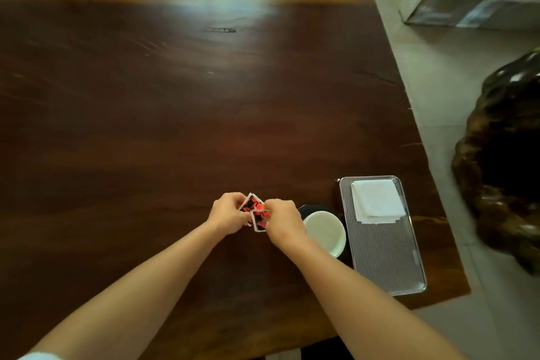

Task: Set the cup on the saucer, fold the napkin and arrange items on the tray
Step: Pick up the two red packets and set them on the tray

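Fingers [233, 198] of left hand [226, 213], right hand [282, 219] tight on red-and-black packets [252, 203] near cup [324, 232].

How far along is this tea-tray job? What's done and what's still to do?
Done, it seems: the white napkin lies folded on the tray, and the cup sits on its dark saucer beside the tray. In hand: left hand and right hand pinch small red-and-black packets. Left: cup, saucer and packets are not on the tray yet.
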Demonstrator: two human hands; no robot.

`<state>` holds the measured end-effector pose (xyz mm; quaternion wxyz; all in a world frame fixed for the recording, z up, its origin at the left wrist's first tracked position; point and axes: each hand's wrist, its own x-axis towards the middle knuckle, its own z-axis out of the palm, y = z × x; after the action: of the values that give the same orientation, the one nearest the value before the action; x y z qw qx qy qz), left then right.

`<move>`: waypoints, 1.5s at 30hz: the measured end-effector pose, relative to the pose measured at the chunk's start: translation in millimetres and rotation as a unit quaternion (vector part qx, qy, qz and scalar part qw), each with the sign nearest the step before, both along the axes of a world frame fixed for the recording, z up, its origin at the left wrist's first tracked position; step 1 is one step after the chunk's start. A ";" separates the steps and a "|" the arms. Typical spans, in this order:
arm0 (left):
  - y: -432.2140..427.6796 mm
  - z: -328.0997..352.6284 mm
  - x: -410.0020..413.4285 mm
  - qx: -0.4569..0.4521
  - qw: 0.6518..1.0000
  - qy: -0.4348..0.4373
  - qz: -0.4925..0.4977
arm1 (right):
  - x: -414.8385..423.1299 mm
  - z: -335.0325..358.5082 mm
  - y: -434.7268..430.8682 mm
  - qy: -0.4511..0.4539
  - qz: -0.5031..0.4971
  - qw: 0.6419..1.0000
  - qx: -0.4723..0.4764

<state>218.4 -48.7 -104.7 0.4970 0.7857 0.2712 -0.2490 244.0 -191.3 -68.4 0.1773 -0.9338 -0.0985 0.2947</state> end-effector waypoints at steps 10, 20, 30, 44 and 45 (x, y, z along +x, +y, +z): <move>-9.6 97.3 -8.7 -0.397 0.908 0.126 0.046 | 2.4 74.4 -46.0 0.102 -0.283 0.914 0.271; -127.9 128.2 -9.1 -0.351 0.932 0.082 0.049 | 0.5 87.9 -164.0 0.227 -0.326 0.826 0.399; -291.0 88.8 6.5 -0.167 0.978 0.093 0.085 | 35.0 50.2 -355.0 0.211 -0.451 0.782 0.374; -333.7 8.9 -18.6 0.038 0.989 0.140 0.041 | 31.5 -30.3 -359.8 0.120 -0.196 0.965 0.127; -334.2 5.6 -19.1 0.050 0.989 0.137 0.032 | 29.9 -34.6 -358.6 0.101 -0.181 0.971 0.118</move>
<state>199.2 -382.8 -99.1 0.4226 0.7591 0.3741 -0.3244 273.9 -549.8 -103.0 0.3451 -0.8742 0.0563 0.3369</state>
